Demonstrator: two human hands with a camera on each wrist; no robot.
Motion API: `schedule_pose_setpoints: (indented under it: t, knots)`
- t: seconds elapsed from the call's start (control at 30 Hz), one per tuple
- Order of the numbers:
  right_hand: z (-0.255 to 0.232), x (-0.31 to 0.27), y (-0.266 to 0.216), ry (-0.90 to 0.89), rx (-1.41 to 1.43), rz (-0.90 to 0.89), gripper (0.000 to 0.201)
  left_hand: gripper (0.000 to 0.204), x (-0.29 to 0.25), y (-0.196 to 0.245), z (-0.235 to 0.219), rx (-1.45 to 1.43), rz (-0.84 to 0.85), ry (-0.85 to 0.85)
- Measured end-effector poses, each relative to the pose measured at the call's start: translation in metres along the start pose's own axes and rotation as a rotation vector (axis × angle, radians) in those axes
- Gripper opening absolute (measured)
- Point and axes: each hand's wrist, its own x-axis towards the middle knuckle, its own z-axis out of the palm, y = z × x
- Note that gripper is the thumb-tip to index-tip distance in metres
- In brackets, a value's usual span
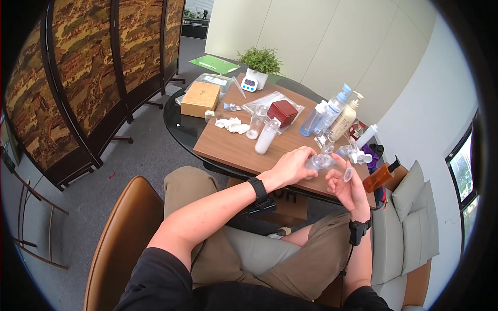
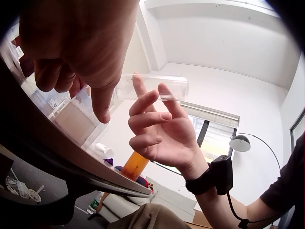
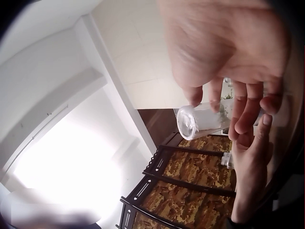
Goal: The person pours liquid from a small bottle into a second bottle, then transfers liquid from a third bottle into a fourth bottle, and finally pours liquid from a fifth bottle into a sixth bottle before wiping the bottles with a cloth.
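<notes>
My left forearm (image 1: 210,207) extends diagonally, left grip (image 1: 294,167) back uppermost, fingers bent; my right grip (image 1: 351,187) stands palm inward, fingers partly curled.

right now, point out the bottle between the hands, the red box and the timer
Bottle (image 2: 152,82), left wrist view: clear side
Red box (image 1: 282,109), head view: top
Timer (image 1: 249,84), head view: front

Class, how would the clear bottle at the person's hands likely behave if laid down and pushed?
The clear bottle would probably roll, since its body looks cylindrical. Its shiny, smooth-looking surface may be slippery. Its straight sides show no sagging, suggesting it's fairly stiff.
</notes>
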Motion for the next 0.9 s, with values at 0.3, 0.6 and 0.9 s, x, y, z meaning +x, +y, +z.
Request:
schedule_pose_setpoints:
  t: [0.3, 0.6, 0.9]
  knots:
    - [0.028, -0.012, -0.013, 0.01, -0.019, 0.063, 0.068, 0.059, 0.0, 0.0, 0.0, -0.003, 0.008, 0.0]
    - [0.028, -0.022, -0.008, 0.021, -0.093, 0.042, 0.07, 0.06, 0.0, 0.0, 0.0, -0.002, 0.006, 0.002]
    - [0.019, -0.027, 0.0, 0.131, -0.158, -0.179, 0.06, 0.059, 0.0, 0.001, 0.0, -0.002, -0.001, -0.001]
